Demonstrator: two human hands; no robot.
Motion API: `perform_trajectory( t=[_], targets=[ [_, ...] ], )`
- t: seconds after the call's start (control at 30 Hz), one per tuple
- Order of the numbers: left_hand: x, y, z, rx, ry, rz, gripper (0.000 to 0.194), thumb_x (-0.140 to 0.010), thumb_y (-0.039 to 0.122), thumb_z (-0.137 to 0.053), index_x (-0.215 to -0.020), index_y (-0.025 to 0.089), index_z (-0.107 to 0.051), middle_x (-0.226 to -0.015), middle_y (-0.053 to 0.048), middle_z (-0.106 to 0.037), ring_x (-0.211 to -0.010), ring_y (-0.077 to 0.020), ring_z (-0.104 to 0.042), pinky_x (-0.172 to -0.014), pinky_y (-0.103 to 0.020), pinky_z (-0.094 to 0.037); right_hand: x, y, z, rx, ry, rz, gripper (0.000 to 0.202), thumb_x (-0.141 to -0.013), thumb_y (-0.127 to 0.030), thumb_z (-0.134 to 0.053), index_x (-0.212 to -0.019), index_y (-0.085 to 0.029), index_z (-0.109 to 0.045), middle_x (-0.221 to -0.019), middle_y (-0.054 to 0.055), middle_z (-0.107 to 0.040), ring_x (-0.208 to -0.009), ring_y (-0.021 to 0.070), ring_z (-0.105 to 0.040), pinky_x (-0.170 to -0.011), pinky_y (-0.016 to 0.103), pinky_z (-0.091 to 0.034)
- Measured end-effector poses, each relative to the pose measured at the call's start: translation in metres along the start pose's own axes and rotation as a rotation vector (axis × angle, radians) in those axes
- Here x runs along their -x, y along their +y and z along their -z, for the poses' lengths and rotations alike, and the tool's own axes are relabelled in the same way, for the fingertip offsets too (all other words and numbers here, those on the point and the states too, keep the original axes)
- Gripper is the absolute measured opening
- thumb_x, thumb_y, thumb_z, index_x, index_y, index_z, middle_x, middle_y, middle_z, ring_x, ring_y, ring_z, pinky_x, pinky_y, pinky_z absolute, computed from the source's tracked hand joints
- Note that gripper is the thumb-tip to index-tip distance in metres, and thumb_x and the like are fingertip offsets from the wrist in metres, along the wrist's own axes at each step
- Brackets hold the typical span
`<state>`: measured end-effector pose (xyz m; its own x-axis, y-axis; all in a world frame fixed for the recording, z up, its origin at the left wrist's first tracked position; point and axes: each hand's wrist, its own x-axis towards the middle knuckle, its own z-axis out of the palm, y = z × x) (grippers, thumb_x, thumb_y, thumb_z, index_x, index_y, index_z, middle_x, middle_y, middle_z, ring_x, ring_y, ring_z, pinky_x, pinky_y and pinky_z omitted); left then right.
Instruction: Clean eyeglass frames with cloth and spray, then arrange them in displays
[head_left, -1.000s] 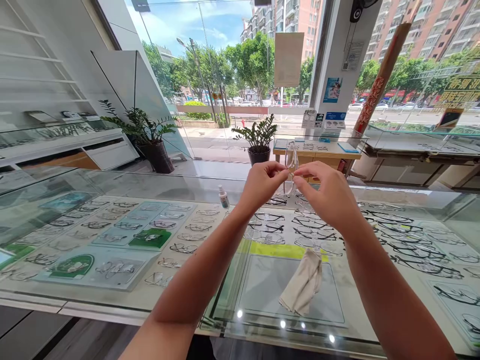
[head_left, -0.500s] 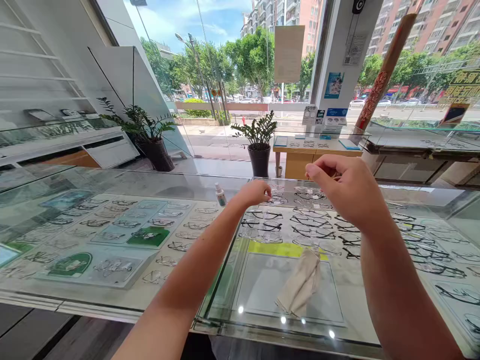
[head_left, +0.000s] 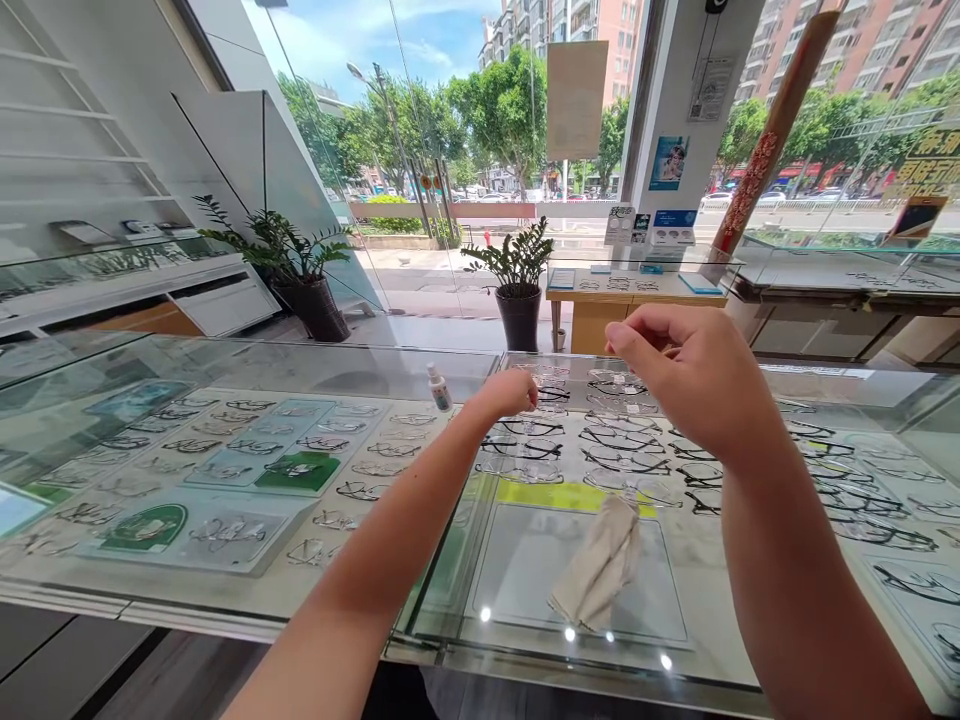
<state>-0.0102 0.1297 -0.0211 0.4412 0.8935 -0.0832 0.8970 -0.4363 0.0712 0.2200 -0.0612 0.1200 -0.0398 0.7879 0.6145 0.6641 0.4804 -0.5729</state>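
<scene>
Over the glass counter [head_left: 457, 640], my left hand [head_left: 511, 392] is closed, its fingers curled away from view beside the far rows of eyeglasses; what it holds, if anything, is hidden. My right hand [head_left: 679, 365] is raised higher, thumb and fingers pinched together at the counter's far side, and anything between them is too small to make out. A crumpled beige cloth [head_left: 600, 565] lies nearer, between my forearms, on a clear rectangular pad [head_left: 517, 570]. A small white spray bottle [head_left: 439, 388] stands left of my left hand.
Rows of eyeglasses [head_left: 615, 462] lie under the glass. Green and clear trays [head_left: 296, 472] are at left. Beyond the counter stand two potted plants [head_left: 519, 310] [head_left: 307, 300] and a wooden display table [head_left: 592, 325] before the window.
Both hands keep nearly the same closed poses. My left hand has shifted slightly left and down, my right hand very slightly left. The view has moved a little.
</scene>
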Motion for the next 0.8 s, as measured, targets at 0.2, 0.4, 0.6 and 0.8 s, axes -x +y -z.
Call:
perform_trajectory(
  t=[0.2,0.4,0.6,0.8],
  targets=[
    [0.000,0.002,0.000,-0.023,-0.007,0.019,0.021,-0.081,0.022,-0.077,-0.097,0.027,-0.090,-0.105,-0.006,-0.084,-0.104,-0.0252,-0.076,-0.083,-0.028,-0.055,0.000,0.000,-0.004,0.027,-0.014,-0.006,0.037,-0.101,-0.044,-0.066,-0.073,-0.021,-0.069,-0.059,-0.002,-0.054,-0.057,0.0131,-0.043,-0.058,0.033,-0.031],
    [0.002,-0.002,0.006,-0.011,0.056,0.039,0.024,-0.089,0.030,-0.074,-0.108,0.030,-0.089,-0.110,-0.004,-0.084,-0.104,-0.0252,-0.076,-0.089,-0.030,-0.056,0.001,0.001,-0.005,0.035,-0.015,-0.017,0.036,-0.102,-0.044,-0.066,-0.075,-0.021,-0.070,-0.062,-0.001,-0.060,-0.059,0.0139,-0.047,-0.059,0.033,-0.031],
    [-0.006,-0.001,-0.009,-0.007,0.198,0.100,0.036,-0.105,0.034,-0.059,-0.129,0.025,-0.083,-0.135,-0.011,-0.078,-0.126,-0.0310,-0.071,-0.100,-0.036,-0.055,0.001,0.000,-0.006,0.064,-0.009,-0.017,0.035,-0.102,-0.042,-0.065,-0.075,-0.021,-0.070,-0.062,-0.001,-0.058,-0.060,0.0144,-0.046,-0.061,0.034,-0.032],
    [-0.014,-0.003,-0.023,0.014,0.177,0.092,0.029,-0.103,0.032,-0.065,-0.121,0.028,-0.087,-0.131,-0.008,-0.080,-0.125,-0.0287,-0.072,-0.100,-0.033,-0.054,0.002,-0.004,-0.009,0.056,-0.024,-0.003,0.038,-0.102,-0.042,-0.064,-0.070,-0.021,-0.063,-0.061,-0.002,-0.056,-0.060,0.0136,-0.044,-0.062,0.034,-0.032]
  ],
)
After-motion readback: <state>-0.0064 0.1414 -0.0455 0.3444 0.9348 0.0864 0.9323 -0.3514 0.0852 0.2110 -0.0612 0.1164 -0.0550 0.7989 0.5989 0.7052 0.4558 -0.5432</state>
